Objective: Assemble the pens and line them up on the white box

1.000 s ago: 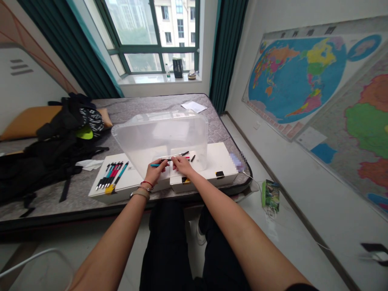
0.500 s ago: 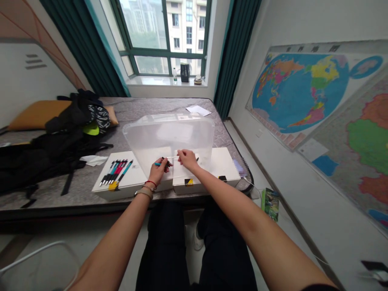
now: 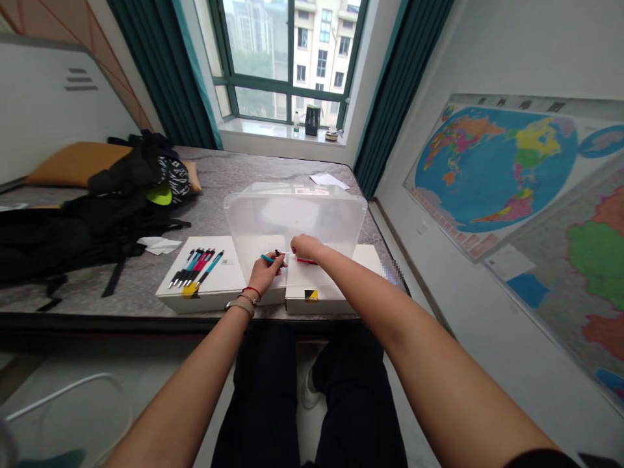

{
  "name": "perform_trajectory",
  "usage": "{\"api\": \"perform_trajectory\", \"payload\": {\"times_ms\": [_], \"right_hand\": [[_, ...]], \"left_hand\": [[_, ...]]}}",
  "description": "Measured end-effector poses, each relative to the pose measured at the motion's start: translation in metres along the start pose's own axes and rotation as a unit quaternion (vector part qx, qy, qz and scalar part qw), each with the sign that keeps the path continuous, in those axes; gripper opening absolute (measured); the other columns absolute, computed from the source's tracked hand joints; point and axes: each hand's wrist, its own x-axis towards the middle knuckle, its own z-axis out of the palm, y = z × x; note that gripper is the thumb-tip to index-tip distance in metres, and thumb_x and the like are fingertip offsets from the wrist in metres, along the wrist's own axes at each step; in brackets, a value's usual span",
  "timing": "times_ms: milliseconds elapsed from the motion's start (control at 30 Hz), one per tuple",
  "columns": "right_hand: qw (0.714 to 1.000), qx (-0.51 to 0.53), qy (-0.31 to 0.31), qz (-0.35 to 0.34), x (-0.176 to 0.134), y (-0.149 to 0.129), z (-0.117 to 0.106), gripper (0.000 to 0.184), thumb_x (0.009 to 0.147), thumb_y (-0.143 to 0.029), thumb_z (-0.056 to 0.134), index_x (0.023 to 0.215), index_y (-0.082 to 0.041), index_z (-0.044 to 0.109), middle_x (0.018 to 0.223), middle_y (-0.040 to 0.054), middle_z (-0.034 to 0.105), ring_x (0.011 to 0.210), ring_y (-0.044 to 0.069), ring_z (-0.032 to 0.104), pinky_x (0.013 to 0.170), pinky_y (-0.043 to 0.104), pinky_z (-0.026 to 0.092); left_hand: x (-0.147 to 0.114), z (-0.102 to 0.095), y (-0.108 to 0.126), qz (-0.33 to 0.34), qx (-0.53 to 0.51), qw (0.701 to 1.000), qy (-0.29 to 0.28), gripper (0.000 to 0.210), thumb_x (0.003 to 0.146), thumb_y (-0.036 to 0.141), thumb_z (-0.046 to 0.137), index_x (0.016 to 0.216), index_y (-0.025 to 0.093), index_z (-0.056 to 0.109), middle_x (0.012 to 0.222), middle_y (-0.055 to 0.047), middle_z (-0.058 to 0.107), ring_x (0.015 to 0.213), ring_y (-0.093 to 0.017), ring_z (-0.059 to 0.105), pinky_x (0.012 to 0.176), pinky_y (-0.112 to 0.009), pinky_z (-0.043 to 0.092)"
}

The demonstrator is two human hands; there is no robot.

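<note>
My left hand is closed around a teal-and-black pen, just above the inner edge of the left white box. Close to its fingertips, over the right white box, my right hand has its fingers curled in; whatever they hold is hidden. A red pen part shows under that hand, and I cannot tell whether it is held or lying there. Several pens with black, red and teal barrels lie side by side on the left box.
A clear plastic bin stands behind my hands. Black bags and a crumpled tissue lie to the left on the grey bed surface. A white paper lies near its far right corner.
The view has shifted, so the boxes sit further right. My right hand has turned and its fingers are more curled; a red pen part now shows beneath it. My left hand still holds the pen.
</note>
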Motion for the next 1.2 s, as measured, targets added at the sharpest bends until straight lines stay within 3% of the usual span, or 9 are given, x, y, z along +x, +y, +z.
{"api": "perform_trajectory", "payload": {"times_ms": [200, 333, 633, 1000, 1100, 1200], "right_hand": [[0.994, -0.106, -0.004, -0.007, 0.009, 0.024, -0.009, 0.025, 0.081, -0.010, 0.063, 0.103, -0.012, 0.074, 0.111, 0.0207, 0.070, 0.098, 0.028, 0.069, 0.080, 0.031, 0.053], [0.991, -0.130, 0.004, -0.035, -0.002, 0.035, 0.000, 0.022, 0.087, -0.014, 0.058, 0.103, -0.014, 0.074, 0.105, 0.0196, 0.072, 0.096, 0.027, 0.070, 0.079, 0.032, 0.052], [0.992, -0.105, 0.032, -0.064, -0.008, 0.031, 0.024, 0.023, 0.090, -0.015, 0.053, 0.101, -0.014, 0.073, 0.111, 0.0181, 0.070, 0.099, 0.024, 0.068, 0.082, 0.028, 0.050], [0.994, -0.101, -0.010, -0.033, 0.000, 0.021, 0.027, 0.021, 0.087, -0.017, 0.059, 0.100, -0.010, 0.074, 0.105, 0.0208, 0.071, 0.097, 0.028, 0.069, 0.083, 0.033, 0.052], [0.998, -0.053, 0.021, -0.014, -0.003, 0.020, 0.023, 0.019, 0.085, -0.015, 0.059, 0.097, -0.011, 0.073, 0.105, 0.0193, 0.071, 0.096, 0.027, 0.068, 0.082, 0.033, 0.051], [0.982, 0.142, 0.120, 0.035, -0.009, 0.014, 0.023, 0.015, 0.086, -0.019, 0.059, 0.093, -0.013, 0.071, 0.096, 0.0118, 0.073, 0.087, 0.020, 0.067, 0.076, 0.027, 0.051]], "left_hand": [[0.000, -0.001, -0.003, 0.000, 0.012, 1.000, 0.001, 0.052, 0.079, 0.060, 0.063, 0.101, 0.014, 0.069, 0.074, -0.005, 0.070, 0.052, -0.011, 0.051, 0.054, -0.025, 0.043], [0.001, -0.001, -0.005, -0.003, 0.007, 1.000, 0.002, 0.051, 0.078, 0.060, 0.064, 0.100, 0.014, 0.069, 0.073, -0.005, 0.069, 0.052, -0.011, 0.051, 0.053, -0.025, 0.043], [0.001, 0.000, -0.005, 0.006, 0.018, 1.000, -0.002, 0.050, 0.078, 0.061, 0.064, 0.097, 0.015, 0.070, 0.073, -0.005, 0.070, 0.053, -0.012, 0.052, 0.055, -0.026, 0.044], [-0.001, 0.001, 0.001, 0.000, 0.027, 1.000, 0.002, 0.052, 0.074, 0.063, 0.067, 0.094, 0.015, 0.071, 0.072, -0.006, 0.071, 0.053, -0.013, 0.054, 0.053, -0.027, 0.044], [-0.002, 0.001, 0.002, -0.004, 0.033, 0.999, 0.006, 0.053, 0.073, 0.063, 0.068, 0.094, 0.014, 0.072, 0.071, -0.006, 0.070, 0.053, -0.013, 0.054, 0.053, -0.027, 0.045], [-0.003, 0.001, 0.002, 0.002, 0.038, 0.999, -0.009, 0.053, 0.073, 0.062, 0.068, 0.097, 0.015, 0.073, 0.073, -0.006, 0.070, 0.055, -0.013, 0.054, 0.055, -0.027, 0.045]]}}
